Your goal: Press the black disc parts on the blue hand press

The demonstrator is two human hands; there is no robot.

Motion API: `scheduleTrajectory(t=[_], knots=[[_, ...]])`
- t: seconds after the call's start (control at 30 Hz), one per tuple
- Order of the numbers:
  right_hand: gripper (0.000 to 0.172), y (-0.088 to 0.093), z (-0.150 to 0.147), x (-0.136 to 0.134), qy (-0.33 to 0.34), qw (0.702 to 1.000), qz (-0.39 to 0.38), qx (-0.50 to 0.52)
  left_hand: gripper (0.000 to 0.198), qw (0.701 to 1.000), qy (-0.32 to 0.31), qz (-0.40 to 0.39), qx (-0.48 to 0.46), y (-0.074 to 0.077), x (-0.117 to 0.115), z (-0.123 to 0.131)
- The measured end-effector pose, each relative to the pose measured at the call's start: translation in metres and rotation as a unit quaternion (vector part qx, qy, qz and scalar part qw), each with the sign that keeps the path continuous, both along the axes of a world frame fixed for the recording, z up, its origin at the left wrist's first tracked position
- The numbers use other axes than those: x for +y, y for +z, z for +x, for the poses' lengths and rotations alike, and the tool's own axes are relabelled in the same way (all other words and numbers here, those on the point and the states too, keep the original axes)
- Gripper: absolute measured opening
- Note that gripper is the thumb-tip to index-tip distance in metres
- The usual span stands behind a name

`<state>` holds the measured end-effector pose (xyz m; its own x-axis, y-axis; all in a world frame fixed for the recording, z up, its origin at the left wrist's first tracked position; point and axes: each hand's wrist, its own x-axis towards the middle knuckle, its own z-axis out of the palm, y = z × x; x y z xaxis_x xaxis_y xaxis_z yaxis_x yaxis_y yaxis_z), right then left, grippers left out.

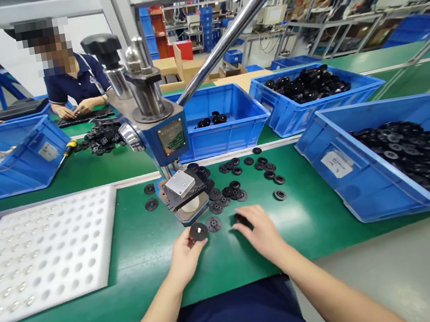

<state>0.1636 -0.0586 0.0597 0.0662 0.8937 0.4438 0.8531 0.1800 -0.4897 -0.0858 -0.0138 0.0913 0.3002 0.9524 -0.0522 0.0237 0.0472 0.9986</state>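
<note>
My left hand [186, 254] pinches a round black disc [199, 232] with a small pale metal piece at its centre. It is just in front of the base of a blue hand press [169, 135]. A flat black disc [214, 224] lies on the green table right beside it. My right hand [260, 230] is curled round a dark round part [240, 218], mostly hidden by the fingers. Under the press ram sits a metal block [180, 184] on a black plate. Several more black discs [214, 194] and smaller black wheels [280, 194] are scattered behind my hands.
A white foam tray [105, 223] with small shiny parts is at the left. Blue bins [323, 165] of black parts stand right and behind. The press's long lever [241, 24] slants overhead. A screwdriver [68, 148] lies behind. A co-worker [76, 85] sits across the table.
</note>
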Motion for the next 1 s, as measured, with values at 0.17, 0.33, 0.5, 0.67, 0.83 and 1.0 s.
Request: scheduleTrajectory(t=[0.17,0.33,0.5,0.67,0.83,1.0], knots=[[0.035,0.002,-0.047,-0.018,0.122,0.991,-0.044,0.028,0.028,0.999,-0.005,0.041,0.034,-0.007,-0.003,0.0],[0.048,0.017,-0.049,-0.02,0.095,0.993,-0.063,0.006,0.026,0.992,-0.012,0.12,0.046,0.002,-0.004,0.0],[0.043,0.023,-0.045,-0.023,0.065,0.995,-0.079,-0.015,0.02,0.992,-0.028,0.1,0.078,-0.003,-0.006,0.001],[0.042,0.021,-0.048,-0.025,0.055,0.995,-0.079,-0.015,0.013,0.984,-0.042,0.135,0.113,-0.008,-0.007,0.0],[0.031,0.024,-0.048,-0.022,0.039,0.997,-0.067,0.005,0.014,0.974,-0.061,0.172,0.132,-0.004,-0.007,0.0],[0.035,0.047,-0.056,-0.019,0.07,0.992,0.002,0.103,0.019,0.966,-0.091,0.203,0.134,-0.004,-0.008,0.0]])
